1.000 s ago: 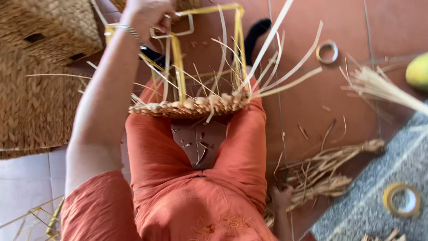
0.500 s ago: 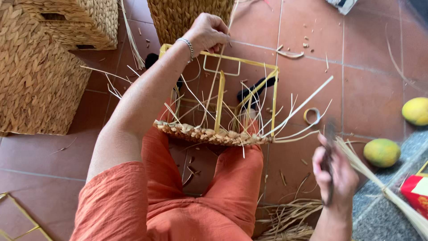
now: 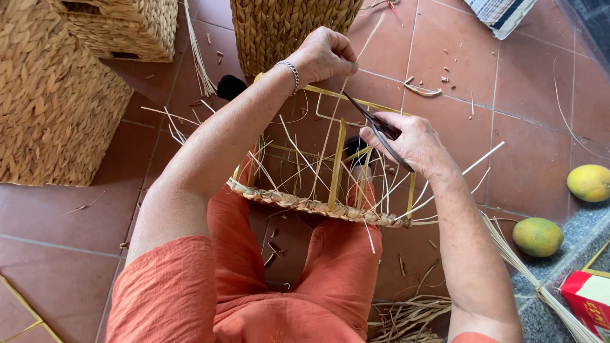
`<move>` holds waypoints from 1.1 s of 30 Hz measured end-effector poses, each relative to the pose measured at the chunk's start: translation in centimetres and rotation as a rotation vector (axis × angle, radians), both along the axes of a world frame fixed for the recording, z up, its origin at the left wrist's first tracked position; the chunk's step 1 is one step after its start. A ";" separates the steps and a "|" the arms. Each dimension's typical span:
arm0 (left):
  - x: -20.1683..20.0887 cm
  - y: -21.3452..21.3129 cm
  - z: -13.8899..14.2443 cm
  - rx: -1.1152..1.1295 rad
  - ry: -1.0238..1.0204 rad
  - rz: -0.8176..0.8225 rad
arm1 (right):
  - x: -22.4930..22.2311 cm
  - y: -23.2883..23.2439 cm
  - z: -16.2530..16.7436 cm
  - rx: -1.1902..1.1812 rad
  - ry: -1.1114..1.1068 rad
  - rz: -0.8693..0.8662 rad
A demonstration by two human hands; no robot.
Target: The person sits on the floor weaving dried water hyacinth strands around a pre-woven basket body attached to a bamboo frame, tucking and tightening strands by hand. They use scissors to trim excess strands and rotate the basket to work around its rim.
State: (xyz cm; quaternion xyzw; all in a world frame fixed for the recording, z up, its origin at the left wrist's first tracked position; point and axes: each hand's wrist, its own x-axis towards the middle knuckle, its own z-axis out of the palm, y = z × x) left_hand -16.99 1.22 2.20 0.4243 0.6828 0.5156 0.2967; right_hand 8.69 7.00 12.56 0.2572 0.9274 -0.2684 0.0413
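A yellow wire basket frame (image 3: 337, 166) with a band of woven straw along its near edge (image 3: 318, 206) rests on my knees in orange trousers. My left hand (image 3: 325, 54), with a silver bracelet at the wrist, grips the frame's far top rim together with a long straw strand (image 3: 335, 111). My right hand (image 3: 410, 143) holds dark scissors (image 3: 376, 127), their blades pointing up-left toward that strand. Loose straw ends stick out of the weave in all directions.
Woven baskets stand at the left (image 3: 54, 101) and at the top middle (image 3: 286, 28). Two yellow-green fruits (image 3: 589, 182) (image 3: 537, 236) lie at the right by a grey mat. Straw bundles (image 3: 413, 317) and a red box (image 3: 588, 295) lie at the lower right. Straw scraps litter the red tiles.
My right hand has come up from beside my knee with the scissors to the frame's upper part. My left hand stays on the top rim. The view has shifted slightly.
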 end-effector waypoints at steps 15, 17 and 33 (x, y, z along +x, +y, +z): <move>0.9 -0.3 1.1 -0.029 -0.013 -0.022 | -0.4 0.2 -0.7 -0.090 0.051 -0.011; 0.9 -0.3 1.4 -0.033 0.023 -0.033 | -0.8 0.2 -0.8 -0.075 0.049 0.008; -4.4 -6.1 0.5 0.216 0.284 0.158 | 10.3 -0.4 0.0 -0.007 0.721 -0.083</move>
